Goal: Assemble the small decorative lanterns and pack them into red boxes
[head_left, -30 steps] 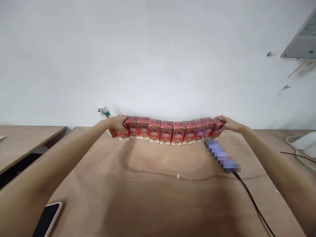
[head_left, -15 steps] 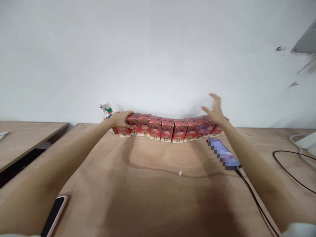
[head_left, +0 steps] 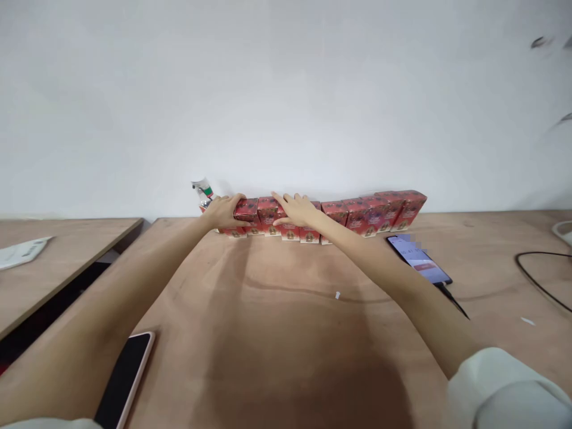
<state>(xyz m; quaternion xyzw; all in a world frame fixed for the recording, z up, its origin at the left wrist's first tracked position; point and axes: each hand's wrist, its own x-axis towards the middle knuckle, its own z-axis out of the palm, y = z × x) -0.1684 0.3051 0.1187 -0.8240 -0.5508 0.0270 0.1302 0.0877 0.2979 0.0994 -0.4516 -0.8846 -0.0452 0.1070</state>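
A row of several small red boxes (head_left: 370, 213) stands along the far edge of the wooden table (head_left: 286, 333), against the white wall. My left hand (head_left: 223, 211) is wrapped round the left end of the row, fingers curled over the end box. My right hand (head_left: 297, 210) lies on top of the boxes a little left of the row's middle, fingers stretched flat. The right half of the row stands untouched.
A spray bottle (head_left: 203, 192) stands behind the row's left end. A lit phone (head_left: 417, 259) with a black cable lies right of my right arm. A dark phone in a pink case (head_left: 123, 381) lies near left. A second table (head_left: 53, 262) is at left.
My right hand left the right end of the row, lifted, and came down on the boxes left of the middle. The left hand stayed at the left end. The view shifted.
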